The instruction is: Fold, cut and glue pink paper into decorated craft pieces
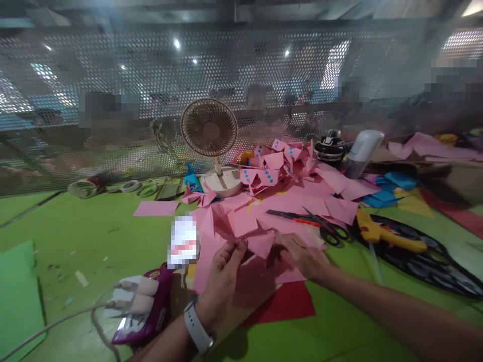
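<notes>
A folded piece of pink paper (260, 245) is between my two hands, above more pink sheets. My left hand (226, 261), with a white band on its wrist, pinches its left edge between thumb and fingers. At its right end, my right hand (302, 254) has its fingers closed on the paper; some fingertips are hidden behind it. Just beyond my right hand lie black-handled scissors (332, 231). A red sheet (285, 304) shows below the pink paper, under my hands.
Behind stand a small fan (210, 128) and a heap of folded pink pieces (271, 163). A yellow glue gun (390, 236) rests at right. A purple power strip (149, 306) with white plugs and cords lies at left. A green sheet (18, 301) is at far left.
</notes>
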{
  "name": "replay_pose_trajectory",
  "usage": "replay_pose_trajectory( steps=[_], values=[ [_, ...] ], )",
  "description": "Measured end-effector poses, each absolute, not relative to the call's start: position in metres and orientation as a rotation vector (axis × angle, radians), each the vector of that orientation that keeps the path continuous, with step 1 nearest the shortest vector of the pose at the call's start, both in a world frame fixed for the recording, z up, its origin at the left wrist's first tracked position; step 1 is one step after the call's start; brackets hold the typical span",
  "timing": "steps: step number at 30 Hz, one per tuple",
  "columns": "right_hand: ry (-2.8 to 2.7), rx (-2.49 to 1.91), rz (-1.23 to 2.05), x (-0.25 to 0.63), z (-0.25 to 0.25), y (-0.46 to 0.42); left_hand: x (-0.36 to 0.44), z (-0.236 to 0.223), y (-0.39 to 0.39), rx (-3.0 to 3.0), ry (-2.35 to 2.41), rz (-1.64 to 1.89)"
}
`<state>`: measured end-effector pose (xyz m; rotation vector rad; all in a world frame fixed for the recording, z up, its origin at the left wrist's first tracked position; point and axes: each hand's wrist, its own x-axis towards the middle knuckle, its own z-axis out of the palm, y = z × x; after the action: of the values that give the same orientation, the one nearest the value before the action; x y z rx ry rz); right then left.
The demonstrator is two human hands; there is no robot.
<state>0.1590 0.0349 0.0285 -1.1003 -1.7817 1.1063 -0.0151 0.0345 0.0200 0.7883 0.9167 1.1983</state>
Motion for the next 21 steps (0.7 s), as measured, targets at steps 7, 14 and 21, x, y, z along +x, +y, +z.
replay_pose_trajectory(
  steps=[7,14,21],
  values=[
    [-1.573,-1.145,1.23,0.156,0.008,0.044,-0.013,0.019,0.033,0.777,0.918,1.128],
    [-1.544,-1.09,1.329,0.156,0.012,0.046,-0.018,0.025,0.037,0.96,0.928,0.981],
    [-1.588,-1.092,1.391,0.159,0.018,0.044,-0.025,0.021,0.041,1.211,0.947,0.759]
  ],
)
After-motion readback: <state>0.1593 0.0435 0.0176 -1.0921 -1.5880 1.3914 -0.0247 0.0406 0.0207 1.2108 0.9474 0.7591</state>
